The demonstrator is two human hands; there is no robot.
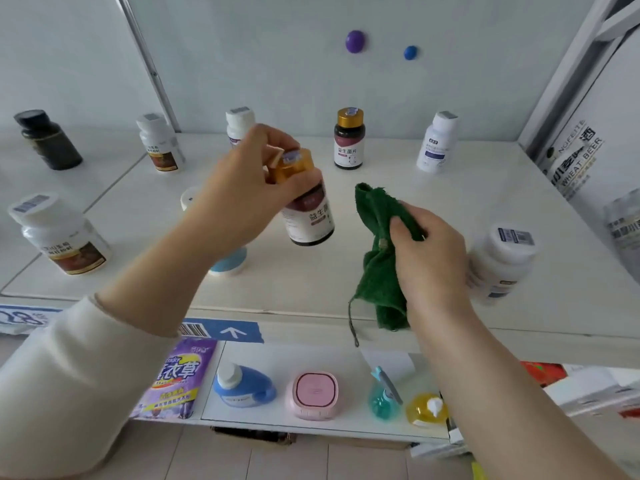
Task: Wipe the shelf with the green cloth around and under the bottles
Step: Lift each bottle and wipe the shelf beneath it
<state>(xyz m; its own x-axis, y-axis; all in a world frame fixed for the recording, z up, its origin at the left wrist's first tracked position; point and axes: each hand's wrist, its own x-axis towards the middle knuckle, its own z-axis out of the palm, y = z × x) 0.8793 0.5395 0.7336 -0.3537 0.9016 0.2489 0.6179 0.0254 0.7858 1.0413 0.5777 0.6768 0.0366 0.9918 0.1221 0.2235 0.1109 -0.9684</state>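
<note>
My left hand [247, 183] grips the gold cap of a dark bottle [306, 213] with a white label and holds it tilted above the middle of the white shelf [311, 285]. To its right, my right hand [429, 251] clutches a bunched green cloth [377, 244], which hangs down over the shelf's front part with a thread dangling. A second gold-capped bottle [349, 138] stands at the back. White bottles stand at the back [239, 124], back right [437, 142] and front right [498, 265]. A blue-based jar [228, 263] is partly hidden under my left wrist.
On the adjoining shelf to the left stand a black bottle [46, 140] and two white brown-labelled bottles [161, 142] [59, 233]. A lower shelf holds a purple pouch [173, 379], a blue bottle [242, 386], a pink box [314, 393] and small spray bottles. Beer packs [575, 157] stand at right.
</note>
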